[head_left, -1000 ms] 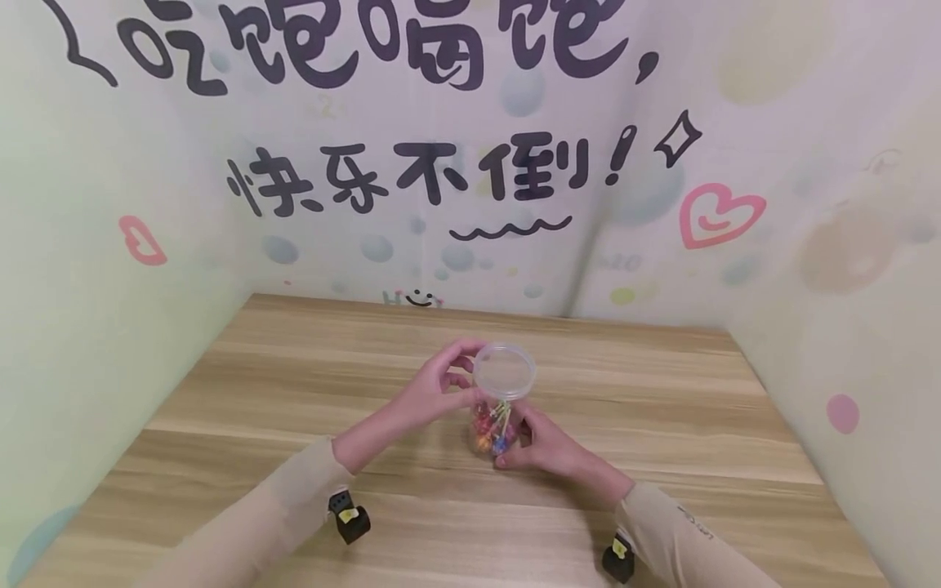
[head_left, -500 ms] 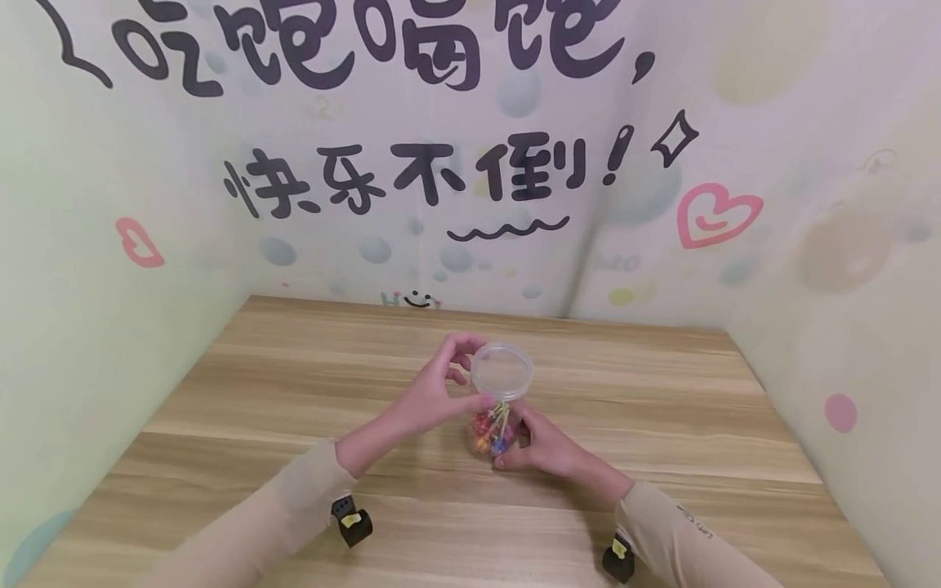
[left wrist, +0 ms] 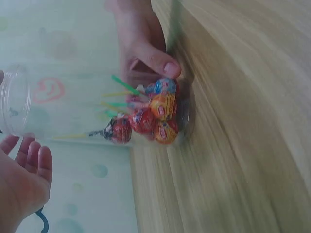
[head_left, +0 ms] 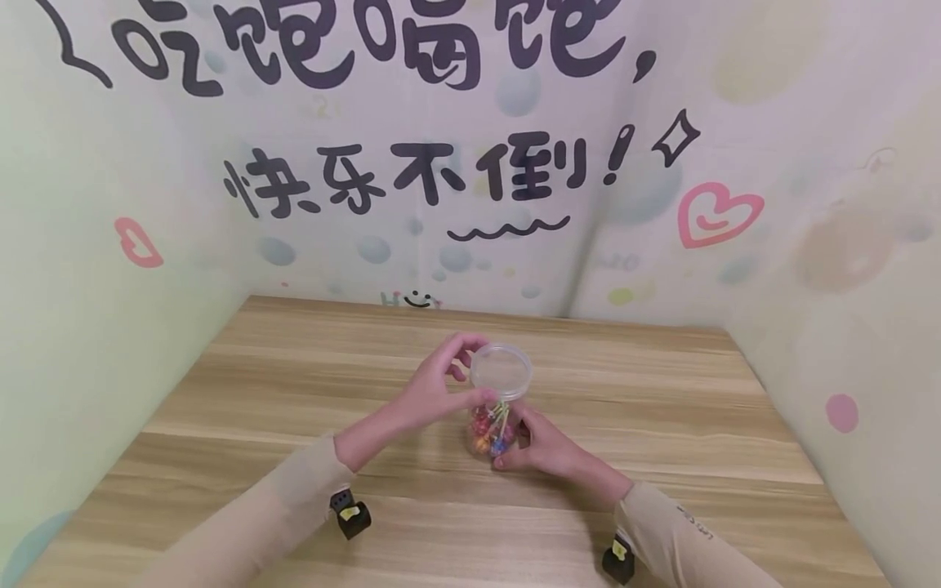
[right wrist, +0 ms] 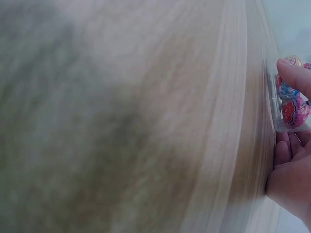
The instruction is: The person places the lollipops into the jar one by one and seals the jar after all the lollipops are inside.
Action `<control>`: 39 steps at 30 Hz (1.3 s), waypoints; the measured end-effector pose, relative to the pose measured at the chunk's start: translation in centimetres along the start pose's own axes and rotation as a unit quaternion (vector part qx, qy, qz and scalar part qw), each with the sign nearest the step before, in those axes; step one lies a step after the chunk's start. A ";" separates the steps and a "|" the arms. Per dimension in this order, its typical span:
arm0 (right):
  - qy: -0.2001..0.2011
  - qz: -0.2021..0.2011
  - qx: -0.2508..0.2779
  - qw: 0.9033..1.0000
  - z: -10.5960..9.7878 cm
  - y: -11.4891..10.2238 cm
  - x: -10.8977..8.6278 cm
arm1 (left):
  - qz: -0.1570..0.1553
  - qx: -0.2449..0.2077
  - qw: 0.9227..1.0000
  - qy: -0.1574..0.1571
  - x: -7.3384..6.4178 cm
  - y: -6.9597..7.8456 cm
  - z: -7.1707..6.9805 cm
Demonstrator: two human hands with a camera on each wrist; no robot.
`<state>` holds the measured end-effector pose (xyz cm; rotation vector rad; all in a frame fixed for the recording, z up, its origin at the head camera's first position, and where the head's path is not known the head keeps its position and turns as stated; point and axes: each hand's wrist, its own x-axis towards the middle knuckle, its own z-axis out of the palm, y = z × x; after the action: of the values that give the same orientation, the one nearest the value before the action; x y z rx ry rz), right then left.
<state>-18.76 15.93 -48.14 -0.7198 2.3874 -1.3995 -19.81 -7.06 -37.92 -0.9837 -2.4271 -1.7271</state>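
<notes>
A clear plastic jar (left wrist: 75, 114) stands upright on the wooden table, with a round transparent lid (head_left: 501, 371) on top. Inside its lower part lie several wrapped lollipops (left wrist: 163, 108) in red, orange and blue, with green and yellow sticks. My left hand (head_left: 435, 394) holds the lid at its rim, thumb on the near side and fingers on the far side. Low on the jar's right side, my right hand (head_left: 550, 445) grips the body, with the thumb at the front near the base. The right wrist view shows only part of that hand and the jar's bottom.
The wood-grain table (head_left: 294, 359) extends around the jar on all sides. A printed backdrop (head_left: 412, 245) with dark lettering rises behind it, and pale walls flank it left and right. Small black cameras (head_left: 353, 518) sit on both wrists.
My left thumb has slid a little to the right along the near side of the lid. The right hand keeps its grip, and the jar stays in about the same place.
</notes>
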 end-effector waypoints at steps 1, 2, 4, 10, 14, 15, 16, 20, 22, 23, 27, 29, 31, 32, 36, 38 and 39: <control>0.001 0.000 0.000 1.000 0.0 0.0 0.0 | 0.005 0.001 1.000 -0.008 0.1 -0.1 -0.1; 0.001 0.001 0.000 1.000 0.0 0.0 0.0 | 0.010 0.003 1.000 -0.016 0.2 -0.2 -0.3; 0.003 0.002 0.000 1.000 0.0 -0.1 -0.1 | 0.017 0.007 0.999 -0.032 0.3 -0.2 -0.6; 0.002 0.000 -0.004 1.000 0.0 -0.1 0.0 | 0.025 0.020 0.997 -0.071 0.7 -0.1 -1.2; 0.003 -0.001 -0.005 1.000 0.0 -0.1 0.0 | 0.023 0.028 0.996 -0.081 0.8 0.1 -1.4; 0.003 -0.002 -0.005 1.000 0.0 -0.1 0.0 | 0.019 0.028 0.996 -0.080 0.9 0.2 -1.5; 0.002 -0.002 -0.004 1.000 0.0 0.0 0.0 | 0.015 0.030 0.996 -0.077 0.9 0.2 -1.5; 0.000 -0.005 -0.004 1.000 0.0 0.0 0.0 | -0.002 0.039 0.998 -0.057 1.0 0.4 -1.2; -0.001 -0.006 -0.004 1.000 0.0 0.0 0.0 | -0.004 0.045 0.998 -0.048 1.0 0.5 -1.1; 0.000 -0.006 -0.004 1.000 0.0 0.0 0.0 | -0.003 0.048 0.998 -0.045 1.0 0.6 -1.0; 0.001 -0.006 -0.007 1.000 -0.1 0.0 0.1 | 0.004 0.058 0.997 -0.044 1.1 0.7 -0.9; 0.001 -0.006 -0.006 1.000 -0.1 0.0 0.1 | 0.005 0.064 0.997 -0.050 1.2 0.7 -1.0; 0.002 -0.004 -0.005 1.000 -0.1 0.0 0.1 | 0.007 0.066 0.996 -0.055 1.2 0.7 -1.1; 0.003 -0.002 -0.003 1.000 -0.1 0.0 0.1 | 0.009 0.067 0.996 -0.058 1.2 0.8 -1.2; 0.006 -0.002 -0.002 1.000 -0.1 -0.2 0.0 | 0.012 0.068 0.995 -0.070 1.2 0.9 -1.4; 0.004 -0.004 -0.002 1.000 -0.1 -0.2 0.0 | 0.016 0.068 0.995 -0.076 1.2 1.0 -1.5; 0.003 -0.004 -0.002 1.000 -0.1 -0.2 0.0 | 0.019 0.067 0.994 -0.078 1.2 1.0 -1.5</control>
<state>-18.73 15.93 -47.88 -0.7286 2.3962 -1.4026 -20.82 -7.61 -36.09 -1.1806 -2.5588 -1.5051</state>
